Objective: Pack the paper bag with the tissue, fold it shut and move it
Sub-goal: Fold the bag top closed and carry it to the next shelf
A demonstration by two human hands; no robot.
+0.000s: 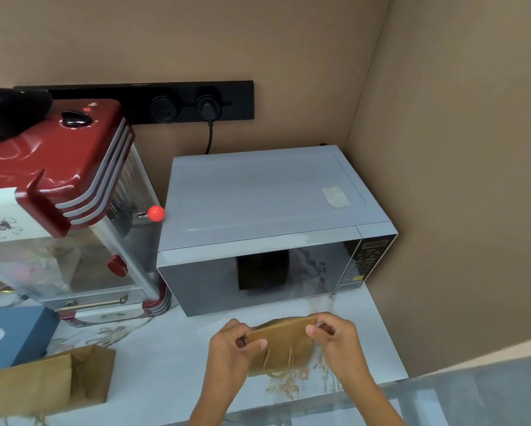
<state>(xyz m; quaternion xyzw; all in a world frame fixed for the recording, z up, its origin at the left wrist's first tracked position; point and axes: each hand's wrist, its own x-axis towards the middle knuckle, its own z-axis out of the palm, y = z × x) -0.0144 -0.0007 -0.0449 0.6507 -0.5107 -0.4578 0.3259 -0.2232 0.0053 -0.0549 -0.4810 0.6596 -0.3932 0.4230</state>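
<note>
A small brown paper bag (284,344) with twine handles stands on the marble counter (172,364) in front of the microwave. My left hand (232,348) pinches its top left corner and my right hand (334,336) pinches its top right corner. The top edge is pressed flat between my fingers, and the handles hang down the near face. No tissue shows at the bag. A blue tissue box (10,336) with a white sheet at its opening sits at the far left.
A grey microwave (267,216) stands just behind the bag against the corner walls. A red popcorn machine (64,192) is to its left. A second, larger brown paper bag (46,382) lies on the counter at the lower left. The counter edge runs close under my wrists.
</note>
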